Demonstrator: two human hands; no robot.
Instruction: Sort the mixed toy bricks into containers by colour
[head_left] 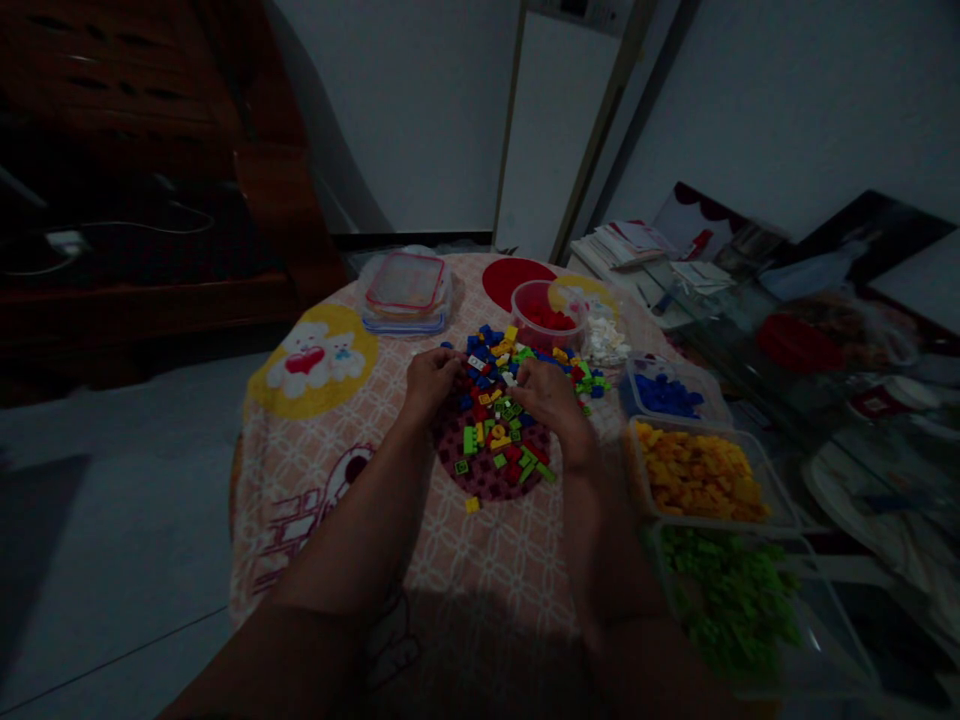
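A loose heap of mixed toy building bricks (495, 398) in blue, yellow, green, red and white spreads over the middle of the round table. At the heap's left edge is my left hand (433, 384), its fingers bent and drawn together beside the blue bricks; whatever they hold is hidden. My right hand (547, 398) reaches over the right part of the heap. Its thumb and fingers are curled together close to a white brick (510, 379), and I cannot make out what lies between them. A single yellow brick (472, 505) lies apart, nearer to me.
Sorted bricks fill a round tub of red ones (516, 312), a box of blue ones (631, 408), a box of yellow ones (780, 500) and a box of green ones (832, 610). White bricks (605, 342) form a pile. Stacked lidded containers (405, 322) stand at the back left.
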